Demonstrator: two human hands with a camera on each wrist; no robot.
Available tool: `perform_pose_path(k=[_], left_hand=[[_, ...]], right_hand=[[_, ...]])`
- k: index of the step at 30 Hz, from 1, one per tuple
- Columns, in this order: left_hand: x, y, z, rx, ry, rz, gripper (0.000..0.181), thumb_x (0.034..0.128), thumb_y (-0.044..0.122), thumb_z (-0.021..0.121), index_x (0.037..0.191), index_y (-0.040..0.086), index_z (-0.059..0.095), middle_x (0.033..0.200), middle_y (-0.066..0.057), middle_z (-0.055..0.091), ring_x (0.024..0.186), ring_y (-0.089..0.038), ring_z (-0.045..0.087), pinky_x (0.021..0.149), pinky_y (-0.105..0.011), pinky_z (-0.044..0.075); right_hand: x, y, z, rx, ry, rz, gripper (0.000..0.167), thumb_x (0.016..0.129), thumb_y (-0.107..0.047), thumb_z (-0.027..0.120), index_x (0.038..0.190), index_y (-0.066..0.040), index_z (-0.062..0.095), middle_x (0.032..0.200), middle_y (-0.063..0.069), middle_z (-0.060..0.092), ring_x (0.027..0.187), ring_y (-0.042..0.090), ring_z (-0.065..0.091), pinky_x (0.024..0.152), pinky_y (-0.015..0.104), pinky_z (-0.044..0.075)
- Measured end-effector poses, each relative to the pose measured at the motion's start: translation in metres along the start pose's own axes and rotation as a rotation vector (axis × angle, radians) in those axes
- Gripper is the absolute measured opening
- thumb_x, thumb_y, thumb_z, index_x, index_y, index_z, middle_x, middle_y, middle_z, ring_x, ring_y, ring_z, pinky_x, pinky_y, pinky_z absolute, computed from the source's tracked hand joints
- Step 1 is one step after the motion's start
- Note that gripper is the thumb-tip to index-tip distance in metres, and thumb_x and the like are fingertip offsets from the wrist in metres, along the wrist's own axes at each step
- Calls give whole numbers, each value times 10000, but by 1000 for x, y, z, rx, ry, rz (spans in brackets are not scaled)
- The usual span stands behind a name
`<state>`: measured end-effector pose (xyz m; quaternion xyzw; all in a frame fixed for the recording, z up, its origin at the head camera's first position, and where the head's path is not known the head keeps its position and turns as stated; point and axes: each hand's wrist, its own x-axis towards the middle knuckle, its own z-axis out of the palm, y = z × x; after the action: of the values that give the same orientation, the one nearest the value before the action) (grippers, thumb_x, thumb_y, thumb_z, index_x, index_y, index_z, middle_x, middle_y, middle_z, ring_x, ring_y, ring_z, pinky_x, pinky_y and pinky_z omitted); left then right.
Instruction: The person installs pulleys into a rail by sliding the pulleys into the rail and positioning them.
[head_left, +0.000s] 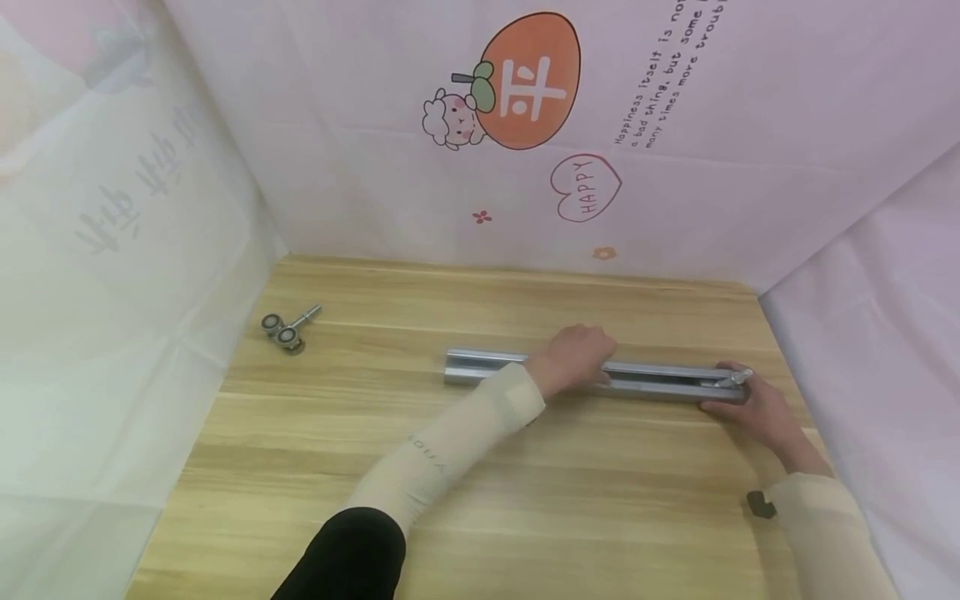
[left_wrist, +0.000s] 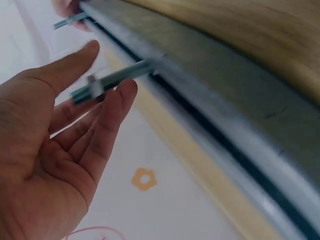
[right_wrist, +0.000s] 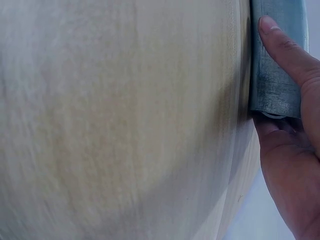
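Note:
A long metal slotted rail (head_left: 660, 388) lies across the wooden table, its slot facing up. My left hand (head_left: 573, 358) is over its middle. In the left wrist view, a threaded bolt (left_wrist: 117, 80) with a nut sticks out of the slot; fingers of my left hand (left_wrist: 65, 130) touch it while the thumb stands apart. The head view hides this bolt behind that hand. At the rail's right end, my right hand (head_left: 765, 408) grips it, the thumb along one side (right_wrist: 287, 50). A second bolt (head_left: 735, 380) protrudes from the slot there.
A roller trolley (head_left: 285, 332) with wheels and a bolt lies at the table's far left. A small dark piece (head_left: 761, 504) sits by the right sleeve. Printed cloth walls (head_left: 360, 167) stand behind and at both sides of the table (head_left: 525, 500).

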<state>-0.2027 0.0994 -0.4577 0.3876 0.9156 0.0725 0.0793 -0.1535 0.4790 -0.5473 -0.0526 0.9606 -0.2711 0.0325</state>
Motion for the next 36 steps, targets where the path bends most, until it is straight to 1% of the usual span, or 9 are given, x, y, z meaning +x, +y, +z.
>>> perform_pose_path(k=[3,8,14,19,22,27,31,34,36], left_hand=[[-4,-3,-12,25,-9,-16,320,960,494,758,1087,205,703,911,104,650,806,-62,586,720,-228,515],[-16,-17,-32,3,-14,-80,356,987,527,704,1169,220,716,1033,87,699,836,-81,623,679,-262,539],[-35,-52,-52,-46,27,-126,342,1023,418,684,1256,171,721,1150,13,739,967,-160,683,789,-314,590],[-57,-95,-65,2,40,-184,391,1039,365,663,1365,150,681,1354,-49,697,1212,-245,668,1017,-395,565],[-74,-126,-71,10,61,-225,423,1039,322,663,1410,118,650,1433,-93,647,1292,-302,620,1088,-456,526],[-108,-181,-76,15,78,-303,410,1021,266,693,1368,52,654,1359,-167,659,1238,-370,620,1058,-517,528],[-140,-224,-80,61,43,-403,377,1002,229,708,1317,28,663,1290,-195,680,1177,-401,646,977,-548,559],[-166,-251,-84,90,4,-463,372,995,211,701,1304,8,656,1289,-223,676,1184,-434,641,973,-585,551],[-184,-265,-86,77,-19,-483,386,995,187,696,1315,-22,641,1313,-258,658,1216,-462,620,1024,-600,520]], right_hand=[[0,-2,-1,3,-1,-3,802,854,-321,905,1493,-54,502,1267,416,607,1139,630,561,898,746,440],[-1,-2,-2,-3,-12,10,814,863,-322,897,1511,-53,484,1281,427,590,1151,639,546,904,749,433],[-2,-3,-4,-11,-24,12,802,866,-347,893,1503,-70,490,1283,426,587,1142,637,554,883,738,447],[-1,-3,-4,-8,-27,9,802,868,-349,892,1502,-69,489,1284,416,595,1140,631,562,881,739,451],[-1,-4,-3,-4,-32,8,801,871,-357,887,1503,-67,488,1288,412,598,1142,630,564,883,737,452],[-1,-3,-1,-7,-26,6,796,865,-359,893,1496,-76,499,1275,408,610,1131,629,578,877,737,461],[0,-2,-1,-15,-19,-3,796,860,-348,898,1492,-69,503,1263,409,616,1120,630,586,872,736,466],[0,-2,-1,-21,-21,1,800,866,-355,893,1498,-67,496,1272,417,606,1129,634,578,874,737,466],[0,-1,-2,-24,-18,1,799,864,-356,894,1496,-67,498,1271,419,606,1126,638,579,872,741,466]])
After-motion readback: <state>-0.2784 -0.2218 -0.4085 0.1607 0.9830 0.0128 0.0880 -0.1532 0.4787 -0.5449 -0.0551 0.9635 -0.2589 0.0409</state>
